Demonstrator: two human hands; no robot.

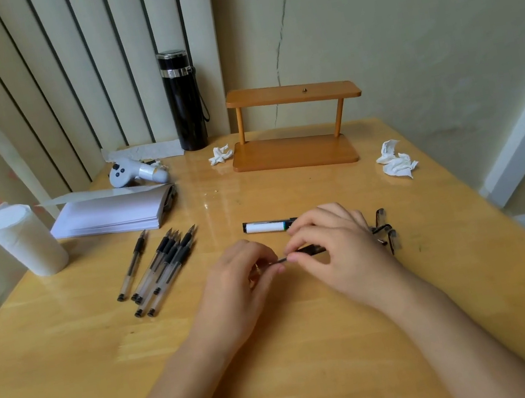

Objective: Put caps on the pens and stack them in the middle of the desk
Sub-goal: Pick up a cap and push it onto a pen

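My right hand (337, 241) grips a black-gripped pen (315, 250) at mid-desk, its bare tip pointing left. My left hand (242, 271) is pinched at that tip around a small clear cap (258, 266), which my fingers mostly hide. Several uncapped clear pens (162, 271) lie in a loose bunch on the left of the desk (313, 346), with one more pen (133, 265) apart to their left. A few loose clear caps (386, 230) lie just right of my right hand. A white marker (267, 225) rests just beyond my hands.
At the left are a tissue roll (26, 238) and a paper stack (111, 215). A grey controller (135, 175), a black flask (184, 100) and a wooden shelf (295, 131) stand at the back. Crumpled tissues (395, 161) lie at the right, and one more tissue (219, 155) beside the shelf.
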